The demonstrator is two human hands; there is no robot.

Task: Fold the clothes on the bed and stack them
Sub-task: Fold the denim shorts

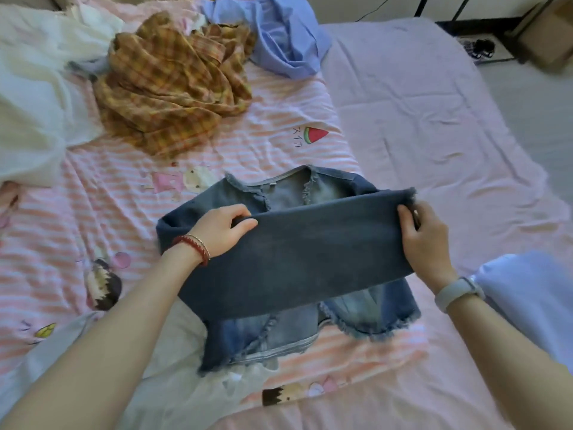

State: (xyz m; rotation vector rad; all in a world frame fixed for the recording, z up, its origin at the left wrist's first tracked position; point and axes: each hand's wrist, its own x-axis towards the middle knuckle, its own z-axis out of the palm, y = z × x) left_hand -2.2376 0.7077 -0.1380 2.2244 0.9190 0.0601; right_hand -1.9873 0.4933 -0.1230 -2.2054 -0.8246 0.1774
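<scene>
Gripping: left hand (221,229) and right hand (424,234) each curl round one end of sleeve (294,252) | jacket (279,193) flat on bed (418,119), sleeve across chest | advice: lay sleeve level, taut, edges inside body outline | unfolded: plaid shirt (167,88), blue shirt (279,35)
</scene>
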